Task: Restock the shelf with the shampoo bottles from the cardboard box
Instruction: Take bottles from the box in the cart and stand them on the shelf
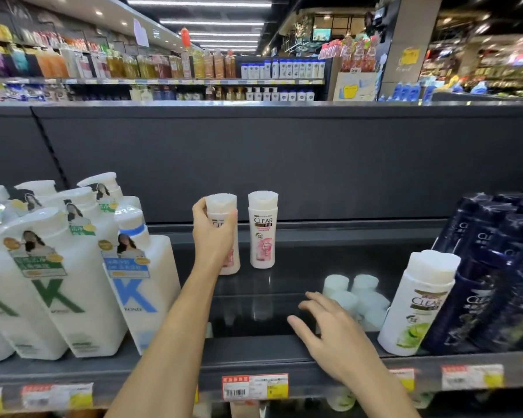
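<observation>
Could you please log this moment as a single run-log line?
left hand: grips pink shampoo bottle upright on shelf | second pink bottle: stands beside, apart | right hand: open, empty, over shelf edge

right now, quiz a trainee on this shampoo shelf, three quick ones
1. True or false: the left hand is gripping a pink-label Clear bottle.
2. Which colour is the label on the Clear bottle beside the dark blue bottles: A pink, B green, C orange?
3. What is the right hand holding?

Key: 1 true; 2 B; 3 nothing, it hovers open over the shelf.
</observation>
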